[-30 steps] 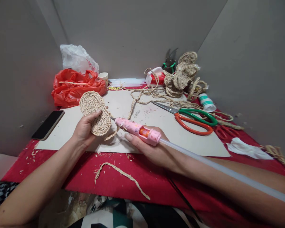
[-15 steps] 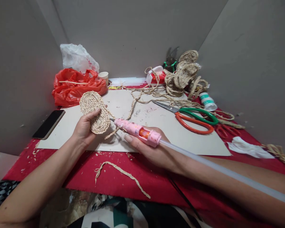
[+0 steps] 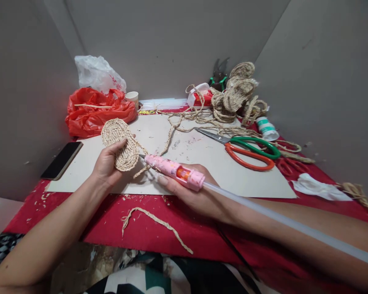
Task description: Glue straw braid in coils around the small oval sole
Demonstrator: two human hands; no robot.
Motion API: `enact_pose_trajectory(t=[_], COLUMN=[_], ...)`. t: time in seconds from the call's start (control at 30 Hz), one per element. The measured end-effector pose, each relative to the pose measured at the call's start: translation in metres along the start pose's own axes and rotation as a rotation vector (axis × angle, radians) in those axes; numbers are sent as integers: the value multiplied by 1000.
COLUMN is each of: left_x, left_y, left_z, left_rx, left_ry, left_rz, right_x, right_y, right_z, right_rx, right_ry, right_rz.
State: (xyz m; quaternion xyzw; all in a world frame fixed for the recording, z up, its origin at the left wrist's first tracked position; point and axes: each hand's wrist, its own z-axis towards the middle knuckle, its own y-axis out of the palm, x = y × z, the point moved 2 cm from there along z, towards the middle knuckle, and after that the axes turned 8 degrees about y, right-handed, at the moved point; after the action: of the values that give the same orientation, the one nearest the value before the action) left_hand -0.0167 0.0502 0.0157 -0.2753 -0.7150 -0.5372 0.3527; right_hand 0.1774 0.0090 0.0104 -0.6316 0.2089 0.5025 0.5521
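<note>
My left hand [image 3: 108, 163] pinches an oval coil of braided straw cord [image 3: 116, 132], thumb on its near face and the other fingers mostly hidden behind. In my right hand [image 3: 187, 192] lies a pink glue gun [image 3: 173, 169], its dark nozzle right by the coil's right edge; whether the tip touches, I cannot tell. A long translucent glue stick [image 3: 263, 212] sticks out of the gun's back end and runs along my right forearm. From the coil's right side a loose braided cord [image 3: 168, 143] trails over the pale board towards the back.
Large scissors [image 3: 248, 149] with green and orange handles lie on the board [image 3: 208, 179]. Bundled cord [image 3: 239, 94] piles up at back right. A phone [image 3: 62, 160] and red plastic bag [image 3: 95, 116] are at left. A short cord piece [image 3: 156, 216] lies in front.
The glue gun's nozzle stays at the coil's right edge, with both hands nearly still. The whole view has shifted slightly.
</note>
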Motion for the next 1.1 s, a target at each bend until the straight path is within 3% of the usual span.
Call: enact_pose_trajectory(t=[1.1], left_x=[2], left_y=[1], left_z=[-1], left_rx=[48], left_ry=[28], left_rz=[37], right_x=[3], right_y=[8], right_z=[-5], right_rx=[-67], right_ry=[-65], right_rz=[-38])
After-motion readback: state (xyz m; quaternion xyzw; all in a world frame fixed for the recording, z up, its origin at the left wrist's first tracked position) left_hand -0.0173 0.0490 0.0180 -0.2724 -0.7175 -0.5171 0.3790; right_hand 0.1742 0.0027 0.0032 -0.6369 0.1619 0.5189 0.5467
